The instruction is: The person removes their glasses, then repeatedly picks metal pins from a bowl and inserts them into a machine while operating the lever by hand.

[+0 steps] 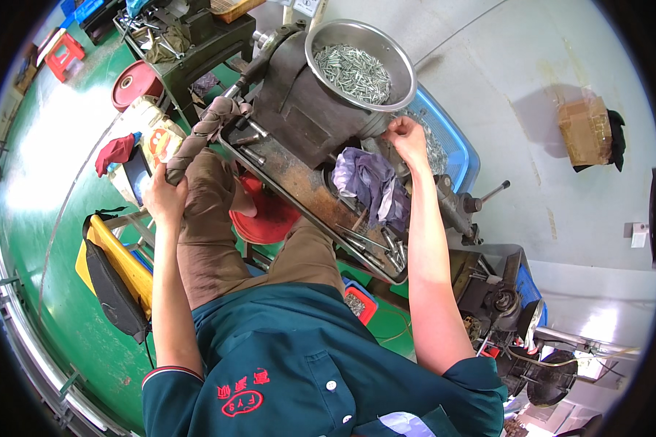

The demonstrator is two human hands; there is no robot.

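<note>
My left hand (166,197) is closed around the end of a long machine lever (205,130) wrapped in brown cloth. The lever runs up to the dark metal bench machine (291,109). My right hand (408,140) is at the right end of the machine, beside its round spindle nose (374,125). Its thumb and fingers are pinched together, and whatever they hold is too small or hidden to tell. A steel bowl (407,67) on top of the machine holds many small metal pins (353,73). A crumpled purple-grey rag (372,186) lies below my right hand.
The machine stands in a rusty metal tray (310,197) with loose tools (364,244) at its near end. Behind my right hand is a blue plastic basket (468,156) with more metal parts. A red stool (266,222) is between my legs; a yellow chair (120,266) stands left.
</note>
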